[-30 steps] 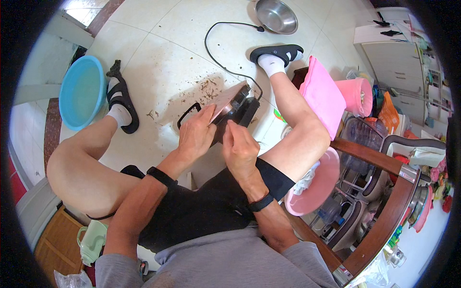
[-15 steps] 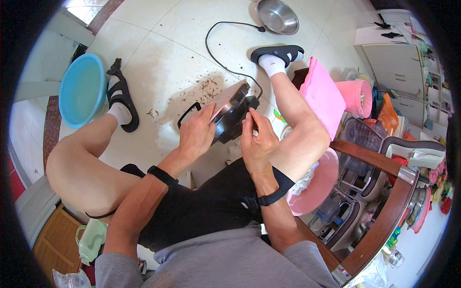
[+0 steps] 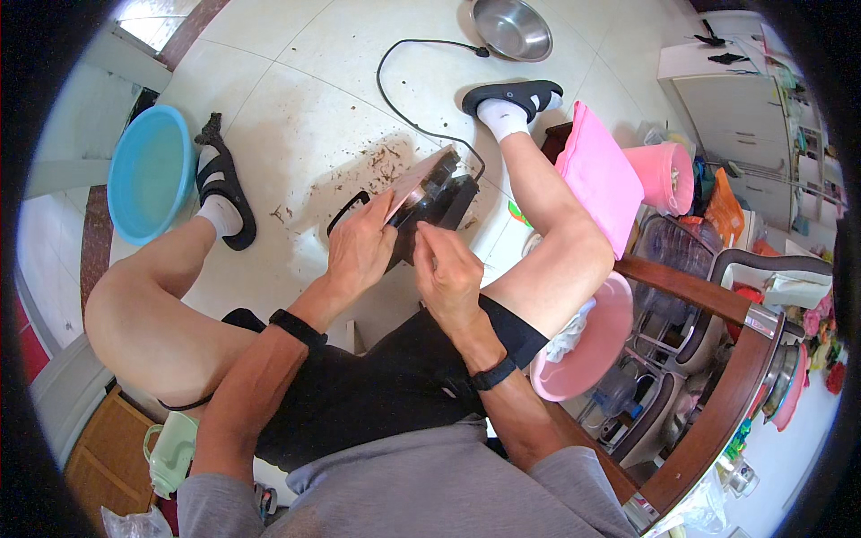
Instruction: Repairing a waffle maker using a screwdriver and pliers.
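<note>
Between my knees a flat electric appliance, like a griddle, stands tilted on its edge. It has a pinkish-brown face, a glossy black side, a black loop handle and a black power cord. My left hand is closed round its near edge, steadying it. At its dark side, my right hand is pinched, fingertips touching or very near the surface. Whatever those fingers hold, if anything, is too small or hidden to make out. Brown crumbs lie scattered on the tiles just beyond the appliance.
A blue basin of water stands at the left. Far off sits a steel bowl, near the cord's plug. On the right are a pink cushion, a pink bin, a pink basin with cloth, and a wooden-framed rack.
My right hand has moved left and nearer to me along the appliance's side, still pinched. The left hand keeps its grip, and the appliance is almost unmoved.
</note>
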